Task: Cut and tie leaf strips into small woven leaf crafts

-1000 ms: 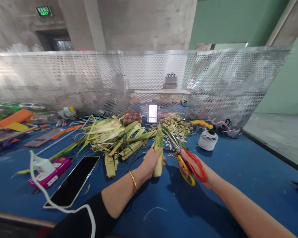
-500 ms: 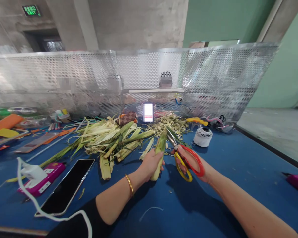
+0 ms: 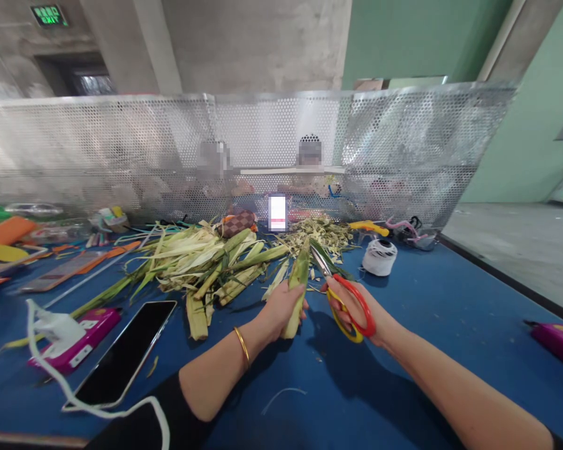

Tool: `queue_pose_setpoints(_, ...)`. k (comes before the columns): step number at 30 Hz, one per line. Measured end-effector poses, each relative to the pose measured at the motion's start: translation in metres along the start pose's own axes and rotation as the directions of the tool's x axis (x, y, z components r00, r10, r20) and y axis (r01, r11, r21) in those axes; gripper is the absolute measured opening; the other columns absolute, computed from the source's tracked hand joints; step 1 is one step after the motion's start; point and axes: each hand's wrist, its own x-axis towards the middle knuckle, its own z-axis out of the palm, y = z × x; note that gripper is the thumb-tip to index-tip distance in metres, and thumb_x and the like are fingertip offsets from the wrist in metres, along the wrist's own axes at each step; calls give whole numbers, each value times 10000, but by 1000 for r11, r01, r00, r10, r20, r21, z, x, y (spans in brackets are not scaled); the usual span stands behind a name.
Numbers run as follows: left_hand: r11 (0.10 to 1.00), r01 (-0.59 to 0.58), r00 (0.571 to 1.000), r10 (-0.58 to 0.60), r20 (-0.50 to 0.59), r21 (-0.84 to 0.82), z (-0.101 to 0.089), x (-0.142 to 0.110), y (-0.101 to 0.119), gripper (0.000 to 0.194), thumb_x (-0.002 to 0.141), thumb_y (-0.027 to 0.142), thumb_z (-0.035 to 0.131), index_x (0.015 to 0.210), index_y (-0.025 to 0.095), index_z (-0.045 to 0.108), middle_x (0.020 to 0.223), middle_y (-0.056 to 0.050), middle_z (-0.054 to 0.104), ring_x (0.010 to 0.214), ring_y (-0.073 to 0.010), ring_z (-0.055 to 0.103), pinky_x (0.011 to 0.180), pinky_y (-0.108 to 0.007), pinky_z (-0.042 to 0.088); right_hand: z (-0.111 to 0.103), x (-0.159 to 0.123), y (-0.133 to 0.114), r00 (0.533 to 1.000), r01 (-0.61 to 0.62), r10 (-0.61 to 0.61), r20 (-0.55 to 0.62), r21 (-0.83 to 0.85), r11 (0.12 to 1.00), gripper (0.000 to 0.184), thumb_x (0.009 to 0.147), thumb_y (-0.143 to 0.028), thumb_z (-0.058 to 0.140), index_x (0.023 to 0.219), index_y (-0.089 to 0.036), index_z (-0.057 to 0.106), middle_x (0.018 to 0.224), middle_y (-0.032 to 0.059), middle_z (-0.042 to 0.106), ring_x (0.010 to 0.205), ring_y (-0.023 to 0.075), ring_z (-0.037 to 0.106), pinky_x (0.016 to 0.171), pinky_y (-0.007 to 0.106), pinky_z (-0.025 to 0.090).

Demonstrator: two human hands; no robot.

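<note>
Wrapped round a pale green corn husk bundle [image 3: 299,270], my left hand [image 3: 283,306] keeps it slanting upward over the blue table. My right hand [image 3: 349,306] grips scissors [image 3: 323,262] with one red and one yellow handle. Their blades lie close beside the bundle's upper end; whether they touch it I cannot tell. Behind my left hand spreads a pile of corn husks [image 3: 187,256]. A heap of small husk scraps [image 3: 328,232] lies beyond the scissors.
On the left are a black phone [image 3: 126,353] and a purple power strip [image 3: 77,344] with a white cable. A white roll of string [image 3: 379,257] stands right of the scissors. A perforated metal screen [image 3: 272,131] crosses the back, with people behind it.
The scissors' handles have come closer together, and my right hand has closed with them. The whole view has shifted slightly. My left hand still grips the husk bundle.
</note>
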Motion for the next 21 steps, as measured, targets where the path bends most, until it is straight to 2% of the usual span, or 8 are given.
queue_pose_setpoints(6,999,0,1000,1,15,-33,-3,-1,4,131,887,326,471,889,199,438,595,43,540,420,-82,479,431,-191,367,-6,-4,-9,999,-30,30,22,32,999,480,751,-658,567,869,-193,539,596,-32,555,434,92,466,459,231,399)
queue_pose_setpoints(10,1000,13,998,-14,56,22,-1,-3,2,187,869,376,501,890,199,441,590,46,537,411,-85,481,421,-191,365,-11,-5,-13,999,-46,46,24,-3,999,527,751,-697,535,879,-186,558,606,-23,563,453,103,475,489,243,395)
queue_pose_setpoints(16,995,26,991,-39,131,95,2,-6,-1,196,865,380,501,877,192,449,586,40,541,405,-80,481,409,-182,355,-15,-1,-14,999,-17,17,-45,-1,1000,513,754,-696,534,826,-188,541,562,-36,526,420,94,451,427,227,356)
queue_pose_setpoints(21,994,23,989,-39,143,108,2,-4,-1,233,857,415,517,858,194,444,577,46,538,400,-78,481,427,-182,376,-17,3,-10,997,-10,11,-78,7,1000,461,773,-647,555,803,-187,532,520,-79,431,345,46,317,344,183,274)
